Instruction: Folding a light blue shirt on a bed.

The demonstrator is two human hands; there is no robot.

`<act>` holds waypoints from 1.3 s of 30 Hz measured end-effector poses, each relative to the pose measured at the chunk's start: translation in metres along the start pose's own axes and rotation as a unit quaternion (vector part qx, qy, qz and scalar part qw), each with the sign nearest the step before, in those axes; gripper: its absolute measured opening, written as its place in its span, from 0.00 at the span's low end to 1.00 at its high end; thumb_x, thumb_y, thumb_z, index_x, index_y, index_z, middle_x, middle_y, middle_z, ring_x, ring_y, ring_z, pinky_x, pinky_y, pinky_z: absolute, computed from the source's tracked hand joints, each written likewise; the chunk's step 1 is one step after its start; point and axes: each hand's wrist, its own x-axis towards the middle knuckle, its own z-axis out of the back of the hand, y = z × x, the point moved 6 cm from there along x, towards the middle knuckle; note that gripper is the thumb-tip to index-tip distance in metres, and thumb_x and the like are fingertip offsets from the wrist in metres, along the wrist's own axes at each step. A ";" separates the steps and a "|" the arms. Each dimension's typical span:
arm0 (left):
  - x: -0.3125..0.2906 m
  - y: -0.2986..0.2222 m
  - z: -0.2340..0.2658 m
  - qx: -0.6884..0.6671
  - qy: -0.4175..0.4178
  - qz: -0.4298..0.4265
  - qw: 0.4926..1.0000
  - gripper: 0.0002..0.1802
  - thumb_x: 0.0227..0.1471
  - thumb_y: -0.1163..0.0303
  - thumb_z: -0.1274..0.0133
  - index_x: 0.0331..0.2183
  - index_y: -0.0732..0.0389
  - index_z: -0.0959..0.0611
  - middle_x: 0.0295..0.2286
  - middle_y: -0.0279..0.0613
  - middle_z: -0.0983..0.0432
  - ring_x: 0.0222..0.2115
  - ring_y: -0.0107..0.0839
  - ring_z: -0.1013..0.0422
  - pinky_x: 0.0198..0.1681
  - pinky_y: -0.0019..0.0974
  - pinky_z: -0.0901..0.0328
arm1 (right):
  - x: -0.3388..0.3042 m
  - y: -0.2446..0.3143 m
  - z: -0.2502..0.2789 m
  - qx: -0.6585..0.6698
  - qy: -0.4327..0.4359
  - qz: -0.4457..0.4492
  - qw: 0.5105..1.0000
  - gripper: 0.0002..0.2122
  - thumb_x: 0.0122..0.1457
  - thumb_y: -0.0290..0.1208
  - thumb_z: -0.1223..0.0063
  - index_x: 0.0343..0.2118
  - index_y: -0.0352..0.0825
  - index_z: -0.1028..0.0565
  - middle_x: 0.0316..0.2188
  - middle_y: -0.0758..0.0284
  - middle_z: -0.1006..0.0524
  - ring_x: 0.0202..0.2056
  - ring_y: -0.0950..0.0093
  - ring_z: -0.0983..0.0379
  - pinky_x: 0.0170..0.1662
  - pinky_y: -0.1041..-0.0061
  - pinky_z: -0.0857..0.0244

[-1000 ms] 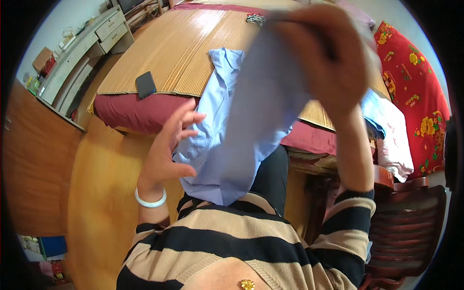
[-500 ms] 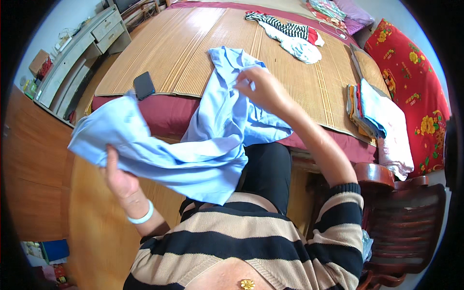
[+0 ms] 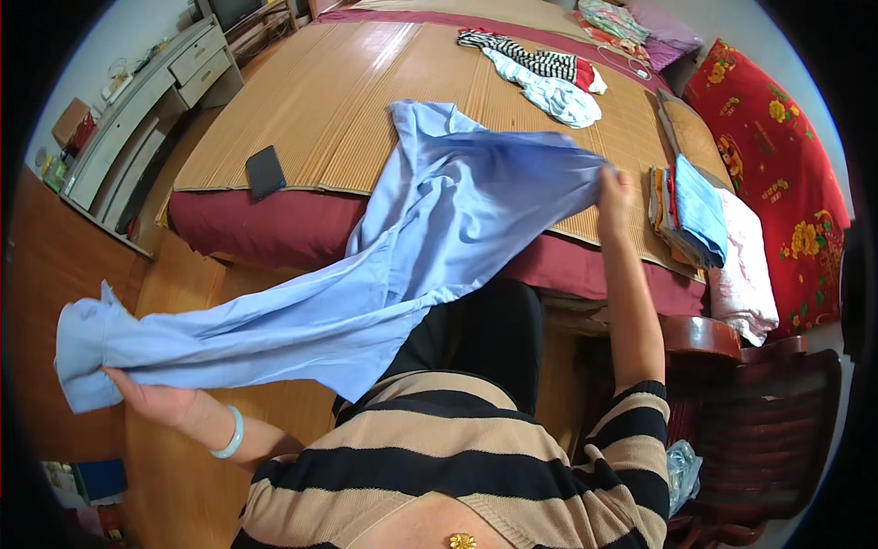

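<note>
A light blue long-sleeved shirt (image 3: 402, 220) is stretched between my two hands, its upper part lying over the near edge of the bed. My left hand (image 3: 151, 395), with a pale bangle at the wrist, grips one sleeve near the cuff, far out to the left above the floor; its fingers are partly hidden by the cloth. At the right, my right hand (image 3: 617, 194) is closed on another edge of the shirt, holding it out sideways above the mat. The cloth near that hand is smeared by motion.
A woven mat (image 3: 302, 91) covers the bed, with a black phone (image 3: 266, 172) at its near left. Folded clothes (image 3: 700, 215) are stacked at the right edge. Striped and pale garments (image 3: 549, 82) lie farther back. A dark wooden chair (image 3: 759, 430) stands at lower right.
My left hand has moved left and down, drawing the sleeve out long. My right hand has swung right, now gripping the shirt and spreading it wide.
</note>
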 end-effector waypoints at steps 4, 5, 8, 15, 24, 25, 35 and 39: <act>-0.001 -0.023 -0.008 0.098 -0.052 -0.118 0.987 0.29 0.66 0.57 0.64 0.57 0.73 0.35 0.58 0.52 0.39 0.56 0.43 0.38 0.61 0.48 0.45 | 0.022 0.026 0.123 0.166 -0.188 -0.006 0.968 0.05 0.59 0.28 0.47 0.34 0.32 0.27 0.28 0.70 0.27 0.27 0.76 0.29 0.29 0.75 0.32; 0.008 -0.025 0.001 0.069 -0.043 -0.134 0.988 0.29 0.66 0.58 0.63 0.57 0.74 0.35 0.58 0.53 0.38 0.55 0.43 0.37 0.61 0.47 0.43 | 0.023 0.022 0.164 0.179 -0.177 -0.014 0.968 0.05 0.58 0.28 0.46 0.33 0.32 0.26 0.28 0.69 0.26 0.28 0.75 0.28 0.30 0.74 0.31; -0.013 -0.043 -0.028 0.120 -0.025 -0.229 0.966 0.28 0.65 0.59 0.60 0.56 0.73 0.33 0.58 0.54 0.38 0.56 0.43 0.37 0.59 0.45 0.41 | -0.020 0.028 0.188 0.187 -0.164 -0.032 0.968 0.05 0.58 0.28 0.46 0.33 0.33 0.26 0.28 0.70 0.26 0.28 0.78 0.28 0.30 0.76 0.31; -0.023 -0.048 -0.034 0.224 0.017 -0.321 0.920 0.26 0.63 0.62 0.58 0.55 0.70 0.30 0.56 0.54 0.36 0.54 0.43 0.35 0.58 0.44 0.39 | -0.099 0.057 0.216 -0.024 -0.132 0.025 0.991 0.04 0.63 0.31 0.49 0.31 0.40 0.26 0.26 0.79 0.32 0.29 0.87 0.38 0.32 0.88 0.44; -0.032 -0.063 -0.070 0.184 0.021 -0.304 0.934 0.25 0.64 0.58 0.62 0.53 0.67 0.28 0.53 0.50 0.34 0.53 0.40 0.35 0.60 0.42 0.43 | -0.053 0.071 0.153 0.034 -0.050 0.032 0.998 0.08 0.65 0.33 0.52 0.32 0.36 0.27 0.24 0.78 0.32 0.26 0.87 0.38 0.29 0.86 0.44; -0.027 -0.065 -0.067 0.181 0.022 -0.307 0.934 0.25 0.64 0.58 0.62 0.53 0.67 0.28 0.53 0.50 0.34 0.53 0.40 0.35 0.60 0.42 0.43 | -0.045 0.070 0.144 0.025 -0.047 0.013 0.998 0.08 0.65 0.34 0.51 0.31 0.37 0.27 0.23 0.78 0.32 0.26 0.87 0.39 0.29 0.86 0.45; -0.005 -0.085 -0.045 0.135 -0.005 -0.306 0.942 0.26 0.61 0.58 0.55 0.54 0.65 0.28 0.56 0.46 0.35 0.55 0.40 0.36 0.63 0.44 0.49 | 0.028 0.058 0.067 -0.078 -0.025 -0.052 0.995 0.11 0.59 0.39 0.42 0.32 0.34 0.22 0.25 0.74 0.26 0.26 0.84 0.34 0.29 0.82 0.40; -0.001 -0.085 -0.045 0.126 -0.022 -0.299 0.946 0.26 0.60 0.57 0.53 0.53 0.63 0.27 0.55 0.45 0.34 0.54 0.40 0.35 0.62 0.45 0.47 | 0.024 0.076 0.094 -0.048 -0.044 0.014 0.998 0.10 0.59 0.38 0.43 0.34 0.35 0.22 0.27 0.74 0.26 0.30 0.85 0.33 0.31 0.83 0.40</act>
